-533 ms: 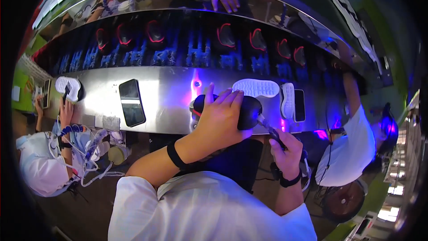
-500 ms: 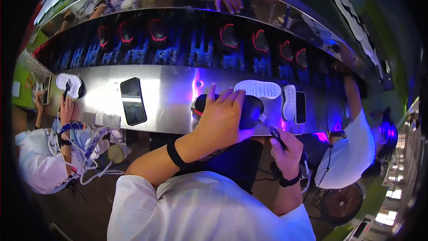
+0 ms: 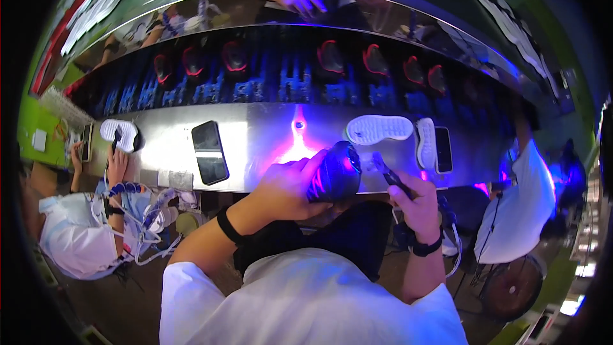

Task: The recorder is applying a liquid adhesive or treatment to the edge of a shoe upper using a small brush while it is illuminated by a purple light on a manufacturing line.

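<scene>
My left hand [image 3: 288,186] grips a black shoe [image 3: 337,172] at the near edge of a shiny metal table [image 3: 255,129], lit violet by a lamp. My right hand [image 3: 414,199] holds a thin dark tool [image 3: 386,174] just right of the shoe, its tip pointing at the shoe's end. A white shoe sole [image 3: 378,129] lies on the table just beyond the black shoe.
A black phone [image 3: 209,151] lies flat left of my hands. Another white sole [image 3: 425,142] and a second dark phone [image 3: 442,149] sit to the right. People in white shirts work at both sides; the left one [image 3: 73,236] handles a white shoe [image 3: 121,135]. Dark shoes line a rack behind.
The black shoe has been drawn nearer to me and tilted, and my right hand has lifted the tool closer to it.
</scene>
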Demonstrator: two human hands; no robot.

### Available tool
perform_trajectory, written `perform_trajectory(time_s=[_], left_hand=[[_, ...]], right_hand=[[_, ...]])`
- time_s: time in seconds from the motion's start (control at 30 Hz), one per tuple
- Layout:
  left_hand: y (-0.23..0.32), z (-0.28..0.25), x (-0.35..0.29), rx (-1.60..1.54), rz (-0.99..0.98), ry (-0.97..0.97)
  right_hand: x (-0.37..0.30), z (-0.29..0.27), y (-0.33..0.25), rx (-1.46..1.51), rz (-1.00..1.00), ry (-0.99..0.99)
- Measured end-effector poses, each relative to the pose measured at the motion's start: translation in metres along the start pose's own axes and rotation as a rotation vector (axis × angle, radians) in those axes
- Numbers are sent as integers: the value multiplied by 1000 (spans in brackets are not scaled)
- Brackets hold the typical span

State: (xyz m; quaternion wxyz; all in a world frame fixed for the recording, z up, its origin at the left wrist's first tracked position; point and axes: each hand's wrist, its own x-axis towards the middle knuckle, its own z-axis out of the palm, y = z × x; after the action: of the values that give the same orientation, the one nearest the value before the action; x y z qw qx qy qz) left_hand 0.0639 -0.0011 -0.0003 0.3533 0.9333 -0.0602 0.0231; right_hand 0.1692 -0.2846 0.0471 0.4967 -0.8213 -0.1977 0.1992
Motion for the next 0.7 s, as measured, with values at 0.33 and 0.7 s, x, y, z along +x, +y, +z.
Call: perform_trajectory(time_s=[0.33, 0.7], left_hand=[[59, -8, -6, -461, -58, -206], [66, 23, 5, -1039, -337, -300]], right_hand=[[-21, -30, -12, 9, -174, -68], [-41, -34, 30, 62, -108, -25]])
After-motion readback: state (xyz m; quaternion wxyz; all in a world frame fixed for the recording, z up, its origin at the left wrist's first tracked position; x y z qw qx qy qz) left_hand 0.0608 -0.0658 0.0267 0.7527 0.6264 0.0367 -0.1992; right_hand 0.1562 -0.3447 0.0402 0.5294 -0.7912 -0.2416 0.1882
